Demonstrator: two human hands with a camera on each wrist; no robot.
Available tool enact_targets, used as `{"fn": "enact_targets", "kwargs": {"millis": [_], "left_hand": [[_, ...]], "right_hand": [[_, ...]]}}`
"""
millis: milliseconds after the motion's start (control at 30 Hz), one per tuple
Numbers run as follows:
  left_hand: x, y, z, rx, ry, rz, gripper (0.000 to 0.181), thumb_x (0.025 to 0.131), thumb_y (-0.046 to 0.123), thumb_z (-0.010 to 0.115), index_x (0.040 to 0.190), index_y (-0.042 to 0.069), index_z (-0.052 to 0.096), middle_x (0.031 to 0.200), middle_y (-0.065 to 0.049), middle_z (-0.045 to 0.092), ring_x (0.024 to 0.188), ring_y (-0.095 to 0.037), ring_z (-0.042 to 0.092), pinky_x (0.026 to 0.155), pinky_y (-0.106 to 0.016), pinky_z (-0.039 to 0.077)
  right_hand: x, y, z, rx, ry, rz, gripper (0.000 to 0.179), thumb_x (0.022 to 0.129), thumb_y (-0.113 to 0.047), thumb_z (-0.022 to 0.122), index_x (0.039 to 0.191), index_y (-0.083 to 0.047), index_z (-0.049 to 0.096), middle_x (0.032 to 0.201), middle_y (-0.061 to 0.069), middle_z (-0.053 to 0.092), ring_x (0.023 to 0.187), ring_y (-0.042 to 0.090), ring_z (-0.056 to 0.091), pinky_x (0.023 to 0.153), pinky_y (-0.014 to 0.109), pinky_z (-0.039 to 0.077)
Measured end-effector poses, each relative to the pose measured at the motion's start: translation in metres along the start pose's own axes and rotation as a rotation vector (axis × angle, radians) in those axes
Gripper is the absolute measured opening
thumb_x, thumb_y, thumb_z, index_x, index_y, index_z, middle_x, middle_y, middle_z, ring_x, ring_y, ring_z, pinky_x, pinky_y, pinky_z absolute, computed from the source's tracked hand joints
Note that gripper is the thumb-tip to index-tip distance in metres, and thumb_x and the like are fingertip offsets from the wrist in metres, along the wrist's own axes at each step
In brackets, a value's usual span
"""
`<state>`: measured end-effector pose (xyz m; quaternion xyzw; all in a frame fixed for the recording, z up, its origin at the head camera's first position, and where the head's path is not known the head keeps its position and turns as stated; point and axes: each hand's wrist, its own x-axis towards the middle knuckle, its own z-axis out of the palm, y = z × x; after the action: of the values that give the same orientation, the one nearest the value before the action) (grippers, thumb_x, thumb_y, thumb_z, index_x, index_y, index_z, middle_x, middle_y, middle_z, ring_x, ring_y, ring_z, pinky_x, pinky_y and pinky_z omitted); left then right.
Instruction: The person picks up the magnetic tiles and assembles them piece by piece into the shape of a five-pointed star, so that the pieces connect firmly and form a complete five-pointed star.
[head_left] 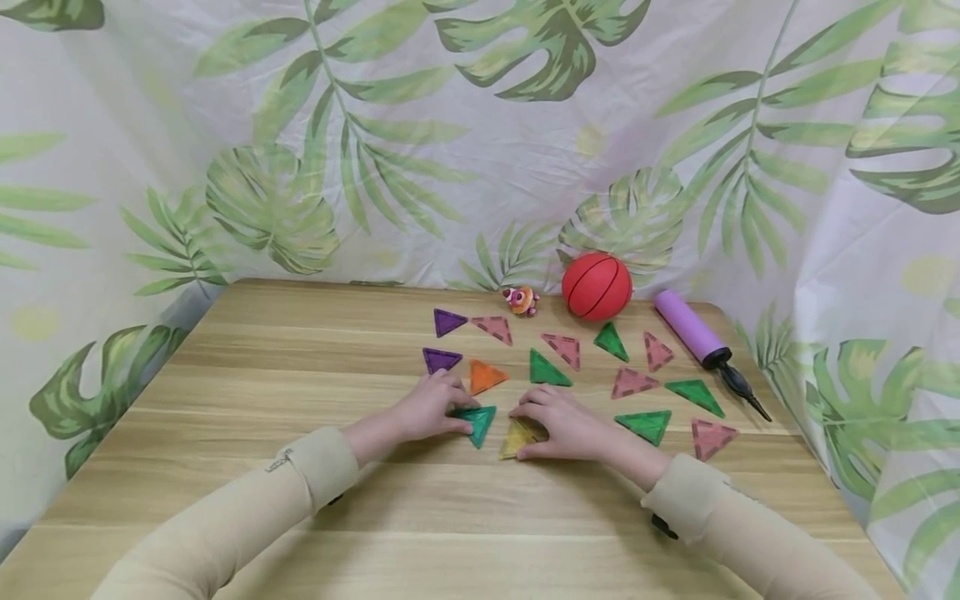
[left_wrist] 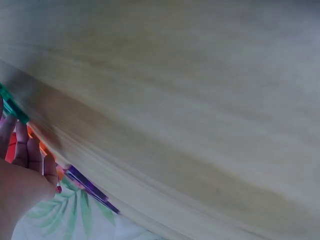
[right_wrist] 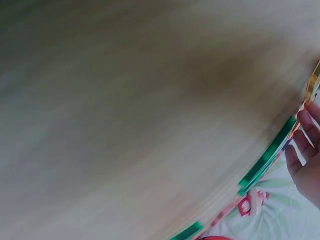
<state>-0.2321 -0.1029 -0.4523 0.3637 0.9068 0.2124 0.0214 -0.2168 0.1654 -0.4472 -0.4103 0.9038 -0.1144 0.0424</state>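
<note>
"Two triangular tiles are in our grasp; where do we have them?"

"Our left hand [head_left: 431,408] pinches the teal triangular tile [head_left: 483,423] between thumb and fingers, and our right hand [head_left: 558,423] grips the yellow triangular tile [head_left: 513,441]. Both are around the middle of the wooden tabletop [head_left: 480,517], a narrow gap of wood between them."

"What do we have close by?"

"We find a purple triangular tile [head_left: 441,358] just beyond our left fingers, the orange triangular tile [head_left: 486,377] beyond the teal one, and a green triangular tile [head_left: 548,370] just past our right hand."

"And room toward the edges?"

"To our left, wood grain runs out to the side edge; nearer us, it stretches between our forearms. Rightward we meet more green and pink tiles [head_left: 633,382], then the lilac hand pump [head_left: 684,325] near the right edge. By the back edge we see the red toy basketball [head_left: 597,287]."
</note>
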Motion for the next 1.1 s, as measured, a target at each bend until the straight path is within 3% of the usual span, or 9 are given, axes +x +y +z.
{"fn": "enact_targets", "kwargs": {"millis": [233, 500, 833, 967, 1100], "left_hand": [[-0.004, -0.004, -0.003, -0.029, -0.029, -0.047, 0.037, 0.076, 0.034, 0.077, 0.108, 0.016, 0.073, 0.091, 0.002, 0.061, 0.082, -0.014, 0.041, 0.074, -0.031, 0.031], [0.000, -0.003, -0.006, -0.026, -0.064, -0.082, 0.038, 0.073, 0.034, 0.079, 0.107, 0.017, 0.073, 0.091, 0.002, 0.062, 0.083, -0.013, 0.042, 0.075, -0.031, 0.032], [0.002, -0.003, -0.007, -0.027, -0.070, -0.057, 0.037, 0.073, 0.034, 0.078, 0.106, 0.017, 0.073, 0.090, 0.002, 0.063, 0.082, -0.013, 0.043, 0.073, -0.030, 0.031], [0.005, -0.011, -0.012, -0.020, -0.035, -0.027, 0.038, 0.073, 0.033, 0.079, 0.105, 0.015, 0.073, 0.091, 0.001, 0.065, 0.082, -0.014, 0.046, 0.074, -0.030, 0.032], [0.007, -0.025, -0.021, -0.054, 0.066, -0.028, 0.039, 0.072, 0.027, 0.081, 0.105, 0.007, 0.072, 0.093, -0.007, 0.067, 0.087, -0.022, 0.052, 0.079, -0.036, 0.037]], "right_hand": [[0.013, -0.012, 0.003, 0.025, 0.036, 0.058, 0.059, 0.076, -0.055, 0.071, 0.120, -0.015, 0.064, 0.110, -0.002, 0.057, 0.104, 0.014, 0.048, 0.094, 0.037, 0.041], [0.024, -0.020, 0.004, 0.071, 0.031, 0.132, 0.060, 0.075, -0.052, 0.074, 0.120, -0.014, 0.065, 0.111, -0.001, 0.060, 0.106, 0.016, 0.051, 0.094, 0.039, 0.042], [0.028, -0.026, 0.002, 0.112, 0.028, 0.162, 0.058, 0.075, -0.049, 0.075, 0.120, -0.014, 0.065, 0.108, -0.002, 0.059, 0.099, 0.012, 0.052, 0.088, 0.034, 0.045], [0.028, -0.026, 0.002, 0.114, 0.040, 0.153, 0.058, 0.075, -0.049, 0.075, 0.120, -0.013, 0.065, 0.106, -0.001, 0.059, 0.097, 0.012, 0.052, 0.086, 0.033, 0.045], [0.027, -0.026, 0.004, 0.101, 0.044, 0.152, 0.058, 0.076, -0.050, 0.074, 0.119, -0.013, 0.065, 0.105, -0.001, 0.059, 0.097, 0.012, 0.051, 0.085, 0.033, 0.045]]}}
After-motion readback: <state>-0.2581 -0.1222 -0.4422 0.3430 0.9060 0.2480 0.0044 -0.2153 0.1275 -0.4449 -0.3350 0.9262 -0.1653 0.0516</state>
